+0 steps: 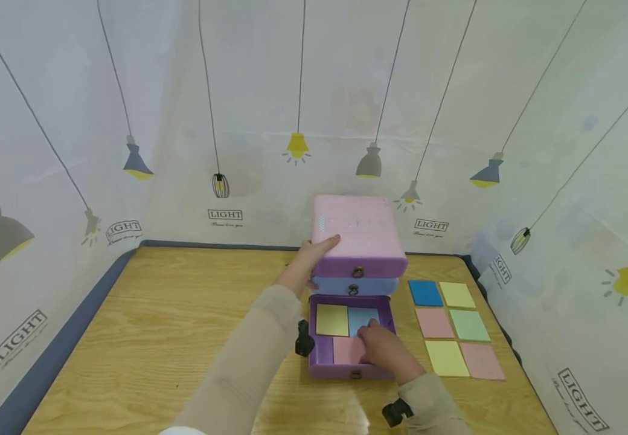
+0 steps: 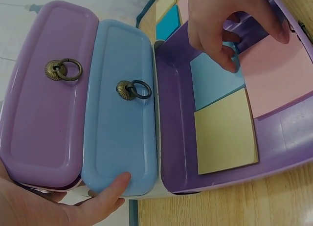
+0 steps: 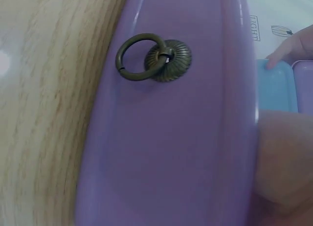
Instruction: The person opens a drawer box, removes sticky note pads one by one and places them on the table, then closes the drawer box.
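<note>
My left hand [image 1: 305, 263] rests at the left side of a small drawer chest, one finger on its pink top [image 1: 357, 223]. In the left wrist view its thumb presses the front of the closed blue drawer [image 2: 120, 143]. The lowest, purple drawer [image 1: 322, 370] is pulled out. Inside lie a yellow pad of notes [image 1: 332, 320], a blue pad [image 1: 363, 315] and a pink pad [image 1: 348, 350]. My right hand [image 1: 384, 348] reaches in from the right, with bent fingers at the blue pad and thumb on the pink pad, spread apart.
Several coloured note pads lie in two columns on the wooden table [image 1: 200, 314] to the right, among them a dark blue pad [image 1: 425, 293] and a green pad [image 1: 470, 325]. Brass ring pulls [image 2: 63, 69] hang on the drawer fronts. A lamp-patterned sheet [image 1: 259, 90] surrounds the table.
</note>
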A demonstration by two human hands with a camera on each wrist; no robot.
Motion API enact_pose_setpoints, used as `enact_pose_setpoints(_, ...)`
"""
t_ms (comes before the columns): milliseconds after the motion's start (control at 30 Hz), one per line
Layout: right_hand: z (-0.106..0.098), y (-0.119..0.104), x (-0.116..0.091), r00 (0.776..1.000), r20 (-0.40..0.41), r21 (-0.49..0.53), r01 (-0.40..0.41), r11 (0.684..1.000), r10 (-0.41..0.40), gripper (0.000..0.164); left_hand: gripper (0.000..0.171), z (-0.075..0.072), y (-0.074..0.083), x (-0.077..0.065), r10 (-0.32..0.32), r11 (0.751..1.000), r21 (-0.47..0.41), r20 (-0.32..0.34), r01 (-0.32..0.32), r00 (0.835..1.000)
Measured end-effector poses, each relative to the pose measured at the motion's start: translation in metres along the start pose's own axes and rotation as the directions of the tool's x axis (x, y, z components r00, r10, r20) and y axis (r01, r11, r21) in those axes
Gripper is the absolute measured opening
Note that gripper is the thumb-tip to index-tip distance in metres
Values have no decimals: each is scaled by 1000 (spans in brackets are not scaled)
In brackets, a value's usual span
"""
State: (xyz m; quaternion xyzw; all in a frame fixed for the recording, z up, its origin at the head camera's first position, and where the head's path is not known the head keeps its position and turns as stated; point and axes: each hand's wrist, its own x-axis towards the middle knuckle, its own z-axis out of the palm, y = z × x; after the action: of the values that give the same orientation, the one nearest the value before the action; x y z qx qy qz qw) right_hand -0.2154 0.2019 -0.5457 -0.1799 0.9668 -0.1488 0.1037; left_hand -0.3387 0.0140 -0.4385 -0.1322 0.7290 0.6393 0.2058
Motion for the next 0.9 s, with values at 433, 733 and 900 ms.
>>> enact_pose_setpoints(433,4,1,1,998,-10,55,-62,997,63,37,109,1,-1,-1,4,1000,2,0,-4,1000)
enact_pose_setpoints(733,1,3,1,996,18,210,-91,973,90,40,109,1,0,-3,10,1000,6,10,-10,1000)
enact_pose_setpoints(900,-1,5,-2,994,32,318,-111,942,107,35,108,0,-1,0,10,1000,-1,5,-10,1000)
